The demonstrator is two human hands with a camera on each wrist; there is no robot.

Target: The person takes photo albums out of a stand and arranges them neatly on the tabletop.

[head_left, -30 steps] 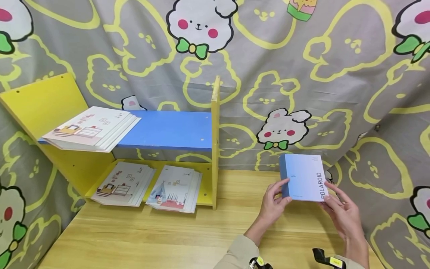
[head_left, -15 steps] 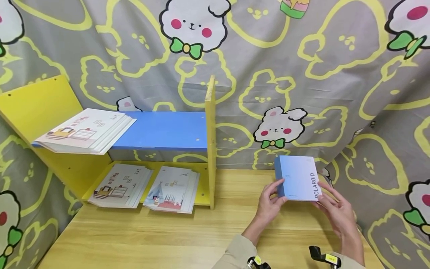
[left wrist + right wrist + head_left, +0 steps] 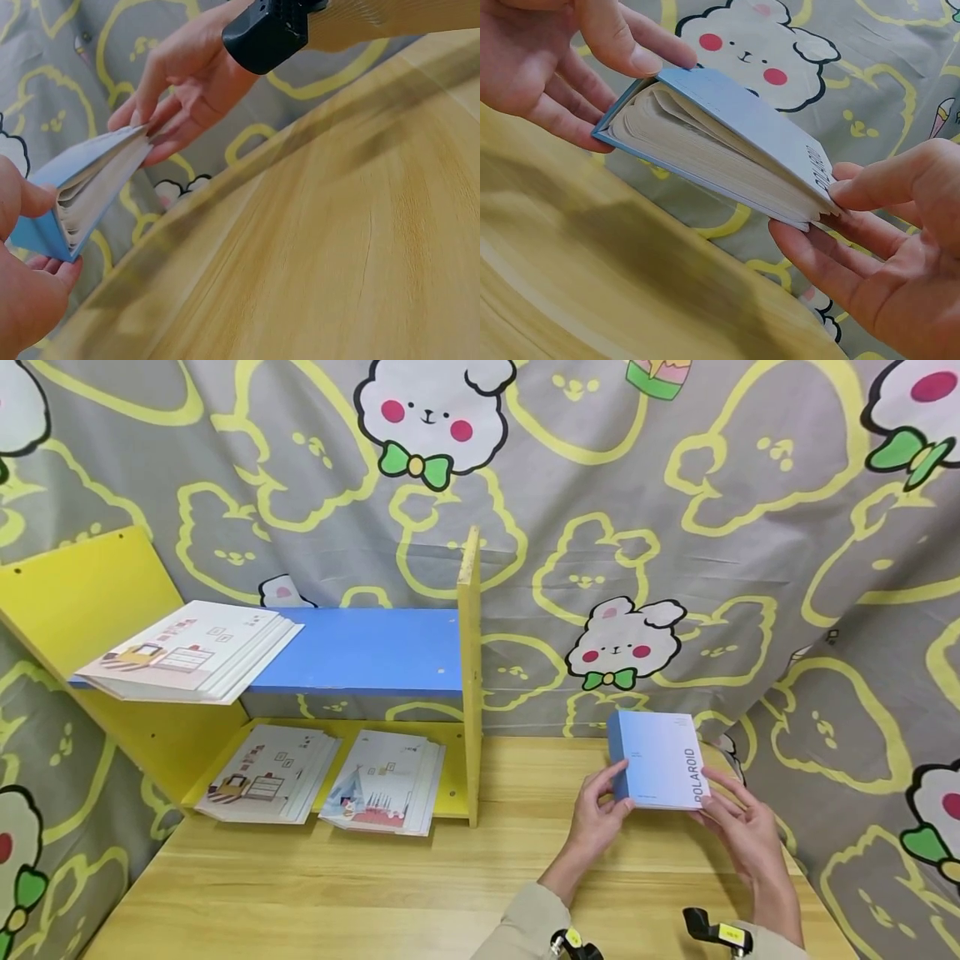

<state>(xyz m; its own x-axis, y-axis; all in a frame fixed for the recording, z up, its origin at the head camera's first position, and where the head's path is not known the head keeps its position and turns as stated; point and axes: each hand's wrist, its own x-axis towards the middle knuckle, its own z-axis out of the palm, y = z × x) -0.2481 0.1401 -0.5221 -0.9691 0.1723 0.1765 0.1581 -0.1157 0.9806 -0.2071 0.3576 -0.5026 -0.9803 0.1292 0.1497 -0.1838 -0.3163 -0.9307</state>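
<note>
Both hands hold a thick blue-to-lilac photo album [image 3: 660,760] marked POLAROID, raised above the table on the right in the head view. My left hand [image 3: 596,814] grips the spine side near its lower corner, thumb on the front cover and fingers beneath. The opposite lower corner is pinched by my right hand [image 3: 742,827], thumb on top and fingers underneath. In the right wrist view the page edges of the album [image 3: 735,120] show between its covers, slightly fanned. The left wrist view shows those pages at the near edge too.
At left stands a yellow shelf unit with a blue upper board [image 3: 367,647]. A stack of white illustrated books [image 3: 195,647] lies on that board. Two more stacks, a left one [image 3: 266,772] and a right one [image 3: 382,781], sit on the lower level. A patterned curtain [image 3: 555,485] hangs behind.
The head view has shifted slightly, then steadied. Both hands and the album have moved a little left, with the album's top edge slightly lower. The grip stays the same.
</note>
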